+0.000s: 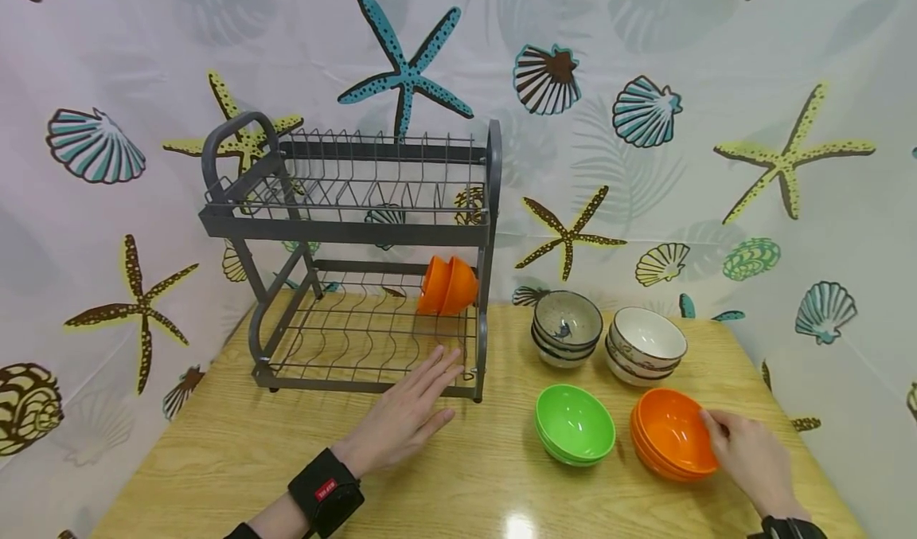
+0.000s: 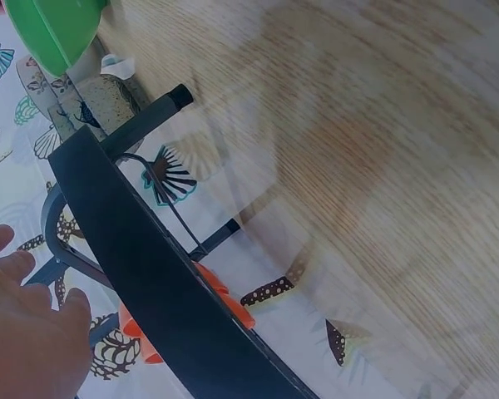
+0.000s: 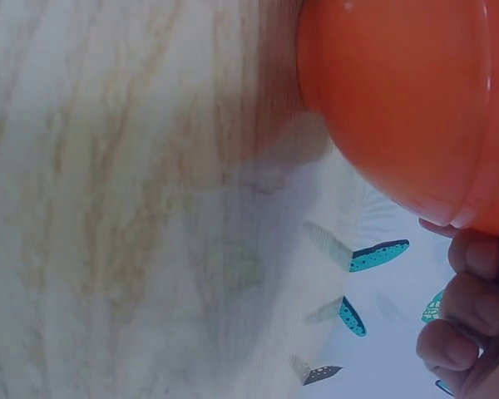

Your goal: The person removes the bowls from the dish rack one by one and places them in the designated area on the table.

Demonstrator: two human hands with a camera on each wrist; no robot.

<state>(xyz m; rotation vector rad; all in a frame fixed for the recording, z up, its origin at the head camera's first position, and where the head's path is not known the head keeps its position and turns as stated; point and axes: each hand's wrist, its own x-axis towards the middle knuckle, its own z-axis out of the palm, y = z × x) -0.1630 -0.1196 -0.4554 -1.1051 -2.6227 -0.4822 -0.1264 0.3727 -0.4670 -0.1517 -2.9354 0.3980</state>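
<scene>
A stack of orange bowls stands at the right of the table. My right hand pinches the right rim of the top bowl; the right wrist view shows its curled fingers against the orange bowl's edge. My left hand, holding nothing, is stretched out before the lower front bar of a dark two-tier dish rack. Two orange bowls stand on edge, side by side, at the right end of the rack's lower tier.
Left of the orange stack are green bowls. Behind stand stacked grey speckled bowls and white patterned bowls. Wire dividers fill the rack's upper tier. A cloth with sea motifs hangs behind the wooden table.
</scene>
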